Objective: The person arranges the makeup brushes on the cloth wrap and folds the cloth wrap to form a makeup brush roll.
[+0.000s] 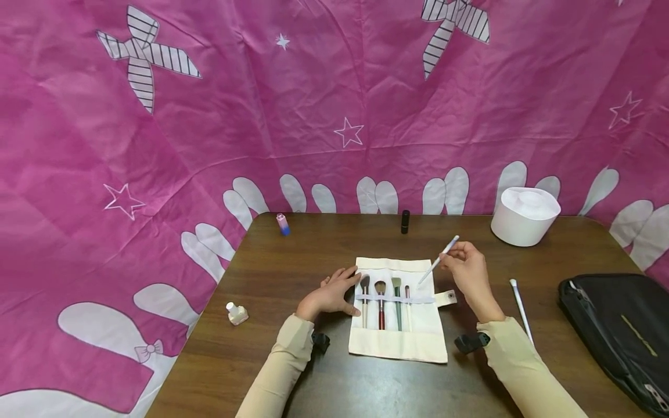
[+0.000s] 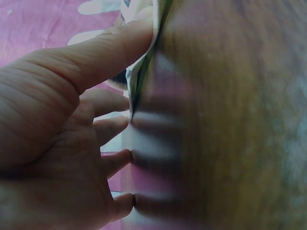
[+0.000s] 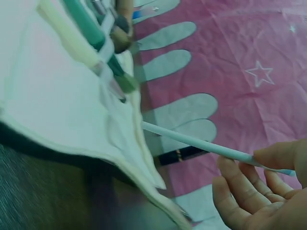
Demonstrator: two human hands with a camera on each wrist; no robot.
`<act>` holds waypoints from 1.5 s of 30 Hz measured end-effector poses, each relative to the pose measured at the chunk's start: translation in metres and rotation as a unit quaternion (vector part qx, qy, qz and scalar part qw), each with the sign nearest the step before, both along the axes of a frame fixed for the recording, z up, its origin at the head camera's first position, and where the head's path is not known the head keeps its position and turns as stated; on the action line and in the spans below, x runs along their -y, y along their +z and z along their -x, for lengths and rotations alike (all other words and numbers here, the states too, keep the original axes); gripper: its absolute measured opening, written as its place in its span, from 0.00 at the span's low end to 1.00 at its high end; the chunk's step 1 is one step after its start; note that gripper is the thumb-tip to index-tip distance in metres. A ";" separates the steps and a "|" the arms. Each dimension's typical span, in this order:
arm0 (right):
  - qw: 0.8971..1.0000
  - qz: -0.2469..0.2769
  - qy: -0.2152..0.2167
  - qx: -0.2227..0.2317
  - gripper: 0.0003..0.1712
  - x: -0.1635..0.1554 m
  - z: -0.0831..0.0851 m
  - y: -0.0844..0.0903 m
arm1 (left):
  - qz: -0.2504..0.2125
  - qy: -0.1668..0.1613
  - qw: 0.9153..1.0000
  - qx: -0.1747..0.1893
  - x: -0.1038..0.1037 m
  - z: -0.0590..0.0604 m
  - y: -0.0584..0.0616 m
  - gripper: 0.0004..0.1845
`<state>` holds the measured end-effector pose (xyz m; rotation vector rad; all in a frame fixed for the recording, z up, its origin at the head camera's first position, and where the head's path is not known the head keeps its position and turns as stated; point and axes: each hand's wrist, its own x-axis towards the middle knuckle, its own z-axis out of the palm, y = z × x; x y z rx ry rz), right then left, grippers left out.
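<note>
A cream cloth brush roll (image 1: 397,348) lies unfolded on the table, with several makeup brushes under its white elastic band (image 1: 418,300). My left hand (image 1: 330,295) rests at the roll's left edge, fingers spread. In the left wrist view its thumb (image 2: 115,45) presses on the cloth edge, and the other fingertips touch the table. Above the right part of the roll, my right hand (image 1: 469,277) pinches a slim white makeup brush (image 3: 192,141) between thumb and fingers. That brush slants down to the left, its lower end near the band's right side; contact there cannot be told.
Another white brush (image 1: 521,310) lies right of the roll, beside a black zip bag (image 1: 611,331). A white round container (image 1: 525,217) stands at the back right. A black tube (image 1: 405,222), a pink-and-blue tube (image 1: 283,224) and a small bottle (image 1: 237,314) are farther off.
</note>
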<state>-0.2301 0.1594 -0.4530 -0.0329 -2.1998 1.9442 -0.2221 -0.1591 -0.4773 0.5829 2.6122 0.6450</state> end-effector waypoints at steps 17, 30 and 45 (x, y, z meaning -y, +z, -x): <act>0.983 -0.145 0.110 -0.020 0.11 0.014 0.004 -0.013 | 0.001 0.002 1.000 -0.003 0.000 0.001 -0.003 0.50; 0.966 -0.216 0.142 0.023 0.18 0.020 0.003 -0.019 | 0.002 0.003 1.000 0.002 0.000 0.000 -0.001 0.50; 0.941 -0.308 0.129 0.051 0.09 0.032 0.003 -0.018 | 0.001 0.004 1.000 0.003 -0.001 0.000 -0.001 0.50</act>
